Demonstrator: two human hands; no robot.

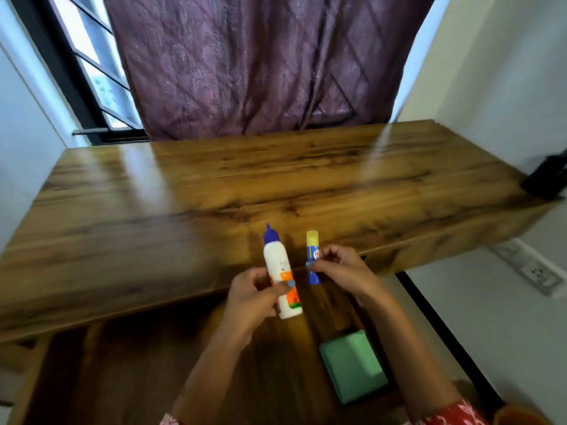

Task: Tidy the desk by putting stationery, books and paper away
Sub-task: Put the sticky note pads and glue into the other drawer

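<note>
Window [92,75]: at your far left, you have dark bars across a bright pane, partly covered by the curtain.
Curtain [245,62]: the purple patterned cloth hangs behind the desk's far edge.
Desk [184,194]: your wooden top runs across the whole view, glossy, with light streaks on it.
Left hand [250,299]: you hold it above the desk's near edge, fingers and thumb curled round the lower half of the glue bottle.
Glue bottle [277,265]: white body, blue pointed cap, orange and green label; it stands nearly upright in your left hand, cap pointing away from you and leaning slightly left.
Glue stick [313,256]: blue tube with a yellow cap, upright, just beside the bottle on its right and not touching it.
Right hand [340,271]: you pinch the glue stick's middle between thumb and fingertips, the other fingers curled.
Drawer [153,363]: the open wooden compartment lies below your hands, under the desk's front edge.
Green pad [352,366]: a flat green block lies in the drawer, on its right side, below your right forearm.
Socket strip [534,268]: white, mounted on the wall to your right.
Dark object [546,176]: it sits at the desk's far right corner; you cannot tell what it is.
</note>
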